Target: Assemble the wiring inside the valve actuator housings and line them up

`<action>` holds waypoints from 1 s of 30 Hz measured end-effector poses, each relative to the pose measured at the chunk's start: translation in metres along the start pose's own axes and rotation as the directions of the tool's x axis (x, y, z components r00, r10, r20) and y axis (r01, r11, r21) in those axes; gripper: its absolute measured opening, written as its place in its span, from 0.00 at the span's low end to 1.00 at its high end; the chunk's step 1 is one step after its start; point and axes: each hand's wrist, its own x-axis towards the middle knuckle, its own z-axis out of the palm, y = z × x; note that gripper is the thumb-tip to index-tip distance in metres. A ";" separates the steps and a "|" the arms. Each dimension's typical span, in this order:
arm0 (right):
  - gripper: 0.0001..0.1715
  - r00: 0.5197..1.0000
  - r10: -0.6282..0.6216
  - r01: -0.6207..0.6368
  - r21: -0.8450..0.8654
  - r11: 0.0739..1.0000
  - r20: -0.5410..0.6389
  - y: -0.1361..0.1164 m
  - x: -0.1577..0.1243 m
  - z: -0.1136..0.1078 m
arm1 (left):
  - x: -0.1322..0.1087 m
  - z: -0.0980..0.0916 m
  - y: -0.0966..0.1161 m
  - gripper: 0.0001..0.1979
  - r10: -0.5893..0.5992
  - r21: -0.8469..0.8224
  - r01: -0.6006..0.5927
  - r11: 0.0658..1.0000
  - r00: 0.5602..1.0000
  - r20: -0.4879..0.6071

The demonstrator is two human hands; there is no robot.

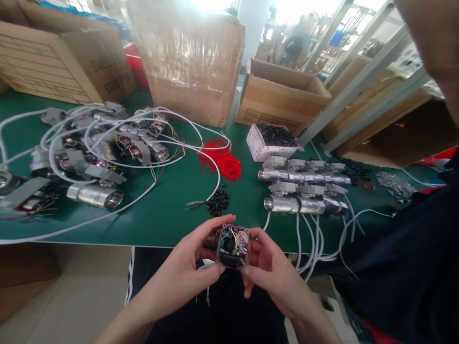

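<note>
An opened electric valve actuator (233, 246) is held over my lap at the table's front edge, its open face turned up. Inside its grey housing show a circuit board, a dark round part and coloured wires. My left hand (195, 263) grips it from the left, fingers behind and thumb at the lower corner. On the other side my right hand (267, 263) clasps the right wall, thumb near the bottom right corner. Just beyond lies a pile of small black parts (217, 203), with the stripped end of a white cable (214, 191) beside it.
Valve assemblies with white cables (95, 196) crowd the left. Rows of finished-looking valves (296, 204) lie right, near a box of black parts (272, 141). A red wire bundle (224, 162) sits mid-table. Cartons (190, 71) line the back; a co-worker's dark sleeve (412, 239) is at right.
</note>
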 end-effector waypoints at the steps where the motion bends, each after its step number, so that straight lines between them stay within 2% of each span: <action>1: 0.26 1.000 -0.005 0.005 0.001 1.000 -0.012 0.001 0.000 0.002 | 0.000 0.001 0.000 0.32 -0.003 0.004 0.003 1.000 1.000 -0.006; 7: 0.27 0.999 -0.018 0.016 -0.037 0.999 -0.051 0.003 0.000 0.004 | 0.000 0.003 0.000 0.32 -0.012 0.002 0.012 1.000 1.000 -0.023; 11: 0.23 0.999 0.015 -0.012 -0.103 0.995 0.032 -0.010 -0.004 -0.013 | -0.001 0.000 0.001 0.36 -0.014 0.001 0.014 1.000 0.999 0.030; 14: 0.19 0.995 -0.088 0.074 -0.267 0.961 -0.042 -0.023 -0.003 -0.027 | 0.002 0.002 0.000 0.36 0.007 0.084 -0.004 0.996 0.999 -0.043; 16: 0.16 0.955 -0.250 0.168 -0.405 0.899 -0.161 -0.030 0.004 -0.034 | 0.005 0.005 -0.001 0.33 0.031 0.125 -0.017 0.992 0.993 -0.112; 18: 0.15 0.875 -0.423 0.239 -0.548 0.802 -0.237 -0.036 0.017 -0.038 | 0.007 0.007 -0.002 0.31 0.042 0.139 -0.021 0.990 0.988 -0.148; 20: 0.14 0.798 -0.559 0.278 -0.685 0.674 -0.226 -0.043 0.034 -0.037 | 0.008 0.008 -0.005 0.31 0.050 0.149 -0.026 0.988 0.987 -0.155; 22: 0.12 0.751 -0.645 0.308 -0.786 0.536 -0.146 -0.053 0.050 -0.034 | 0.007 0.009 -0.007 0.31 0.064 0.156 -0.038 0.987 0.984 -0.168; 23: 0.12 0.751 -0.654 0.322 -0.813 0.485 -0.093 -0.058 0.056 -0.031 | 0.007 0.010 -0.008 0.31 0.070 0.154 -0.042 0.987 0.981 -0.182; 25: 0.11 0.789 -0.614 0.350 -0.822 0.450 0.000 -0.068 0.063 -0.026 | 0.007 0.010 -0.007 0.29 0.063 0.147 -0.029 0.989 0.972 -0.228; 27: 0.12 0.837 -0.546 0.364 -0.794 0.488 0.048 -0.074 0.064 -0.024 | 0.009 0.007 -0.004 0.30 0.031 0.155 0.013 0.988 0.960 -0.278; 30: 0.13 0.873 -0.487 0.335 -0.746 0.576 0.017 -0.067 0.056 -0.026 | 0.016 -0.001 0.001 0.31 0.035 0.255 0.048 0.966 0.949 -0.312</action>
